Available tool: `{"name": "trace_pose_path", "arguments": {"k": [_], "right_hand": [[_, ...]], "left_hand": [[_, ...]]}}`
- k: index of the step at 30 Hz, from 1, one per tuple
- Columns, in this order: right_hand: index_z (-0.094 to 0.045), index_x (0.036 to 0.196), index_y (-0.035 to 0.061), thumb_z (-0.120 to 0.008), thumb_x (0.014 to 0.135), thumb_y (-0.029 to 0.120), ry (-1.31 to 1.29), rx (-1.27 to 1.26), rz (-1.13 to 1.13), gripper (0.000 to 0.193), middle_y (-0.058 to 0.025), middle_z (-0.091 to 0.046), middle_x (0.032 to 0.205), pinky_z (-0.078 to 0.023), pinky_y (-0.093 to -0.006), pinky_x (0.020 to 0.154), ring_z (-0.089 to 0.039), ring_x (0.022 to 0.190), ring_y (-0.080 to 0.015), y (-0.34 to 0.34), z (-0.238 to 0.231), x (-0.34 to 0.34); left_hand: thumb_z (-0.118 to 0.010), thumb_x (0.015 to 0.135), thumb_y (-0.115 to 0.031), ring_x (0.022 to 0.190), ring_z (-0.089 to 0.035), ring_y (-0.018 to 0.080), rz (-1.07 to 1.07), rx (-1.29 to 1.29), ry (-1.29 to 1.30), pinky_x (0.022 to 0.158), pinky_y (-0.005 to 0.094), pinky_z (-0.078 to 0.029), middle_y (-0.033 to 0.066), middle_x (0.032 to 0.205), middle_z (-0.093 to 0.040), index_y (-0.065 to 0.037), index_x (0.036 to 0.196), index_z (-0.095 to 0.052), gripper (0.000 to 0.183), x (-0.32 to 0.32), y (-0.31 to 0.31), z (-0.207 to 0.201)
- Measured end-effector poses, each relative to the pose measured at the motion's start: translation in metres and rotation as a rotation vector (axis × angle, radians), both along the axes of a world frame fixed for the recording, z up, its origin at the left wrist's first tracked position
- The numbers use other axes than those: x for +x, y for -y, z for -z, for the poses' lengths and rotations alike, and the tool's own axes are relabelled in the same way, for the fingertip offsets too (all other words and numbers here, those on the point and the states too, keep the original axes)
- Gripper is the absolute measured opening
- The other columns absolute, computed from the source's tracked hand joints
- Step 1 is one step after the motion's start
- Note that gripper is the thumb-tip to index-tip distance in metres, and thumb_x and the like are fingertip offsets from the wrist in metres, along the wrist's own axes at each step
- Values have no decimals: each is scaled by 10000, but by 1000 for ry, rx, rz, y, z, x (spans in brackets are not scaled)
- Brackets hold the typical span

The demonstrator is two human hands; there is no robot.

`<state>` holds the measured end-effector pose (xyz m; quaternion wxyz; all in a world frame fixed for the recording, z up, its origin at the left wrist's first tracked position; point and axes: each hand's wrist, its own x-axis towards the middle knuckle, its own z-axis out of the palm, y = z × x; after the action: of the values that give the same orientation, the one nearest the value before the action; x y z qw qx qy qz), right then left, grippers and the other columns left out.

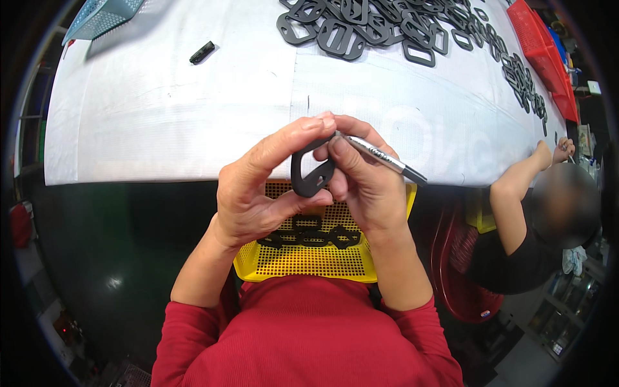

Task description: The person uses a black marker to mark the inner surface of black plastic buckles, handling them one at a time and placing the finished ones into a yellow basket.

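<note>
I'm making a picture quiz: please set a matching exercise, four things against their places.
1. Silver-and-black marker pen
2. Matte black loop-shaped piece
3. Yellow perforated plastic basket
4. Light-blue openwork plastic basket

A. At the picture's upper left
B. Between thumb and fingers of the left hand
C. Between the forearms, dark pieces inside
D. In the right hand's grip

Pairs: 1-D; 2-B; 3-C; 4-A

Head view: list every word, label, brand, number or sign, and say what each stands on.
Silver marker in the right hand: small dark print along it, wording not copied here.
White table cover: large pale lettering, too faint to read reliably.
Red chair: a small white label low on its edge, too small to read.
I make out no other lettering.
</note>
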<state>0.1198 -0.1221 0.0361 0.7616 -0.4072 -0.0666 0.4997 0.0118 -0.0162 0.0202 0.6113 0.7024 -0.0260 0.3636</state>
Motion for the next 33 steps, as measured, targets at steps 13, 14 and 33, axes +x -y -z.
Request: {"name": "trace_pose_path", "arguments": {"k": [13, 14, 33], "right_hand": [[-457, 649, 47, -672, 780, 89, 733, -362, 243, 255, 49, -472, 540, -296, -173, 411, -389, 474, 6, -4, 12, -4], [-454, 648, 47, -659, 783, 72, 831, -334, 260, 246, 47, -464, 534, -296, -173, 411, -389, 474, 5, -6, 12, -5], [-447, 639, 57, -637, 765, 26, 908, -330, 212, 230, 35, -470, 554, -292, -174, 436, -379, 499, -4, -13, 19, -11]], "left_hand": [[-732, 655, 32, 1092, -535, 239, -85, -127, -323, 917, 326, -453, 169, 1143, -549, -18, 1135, -416, 576, -15, -3, 24], [-732, 655, 32, 1092, -535, 239, -86, -132, -327, 917, 326, -453, 169, 1143, -549, -18, 1135, -416, 576, -15, -3, 25], [-754, 645, -23, 1028, -584, 248, -98, -37, -225, 824, 300, -504, 166, 1102, -589, -29, 1100, -470, 536, -14, -5, 32]]}}
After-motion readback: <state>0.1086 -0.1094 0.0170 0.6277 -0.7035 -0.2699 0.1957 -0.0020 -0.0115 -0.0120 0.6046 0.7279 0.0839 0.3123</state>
